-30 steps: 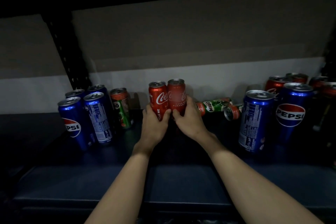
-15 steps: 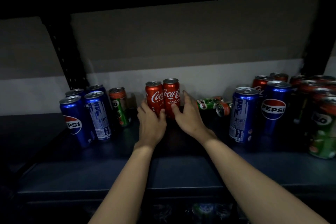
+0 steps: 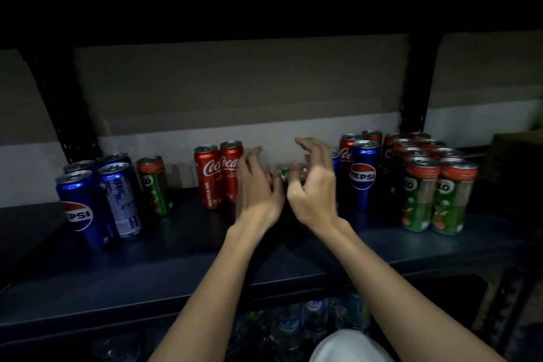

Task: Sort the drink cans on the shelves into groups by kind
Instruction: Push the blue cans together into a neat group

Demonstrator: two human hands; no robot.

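step: reaching for toppled Milo cans [image 3: 282, 174] lying just beyond both hands, right of the Coca-Cola pair [image 3: 219, 175] | left hand [image 3: 258, 185] fingers spread, empty | right hand [image 3: 313, 185] loosely curled, empty | next: likely grip each, carry to Milo group [image 3: 437, 194] far right

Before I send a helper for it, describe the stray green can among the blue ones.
On the dark shelf, look left to the cluster of blue Pepsi cans. The green Milo can stands upright at their right edge, the only green, red-topped one there.
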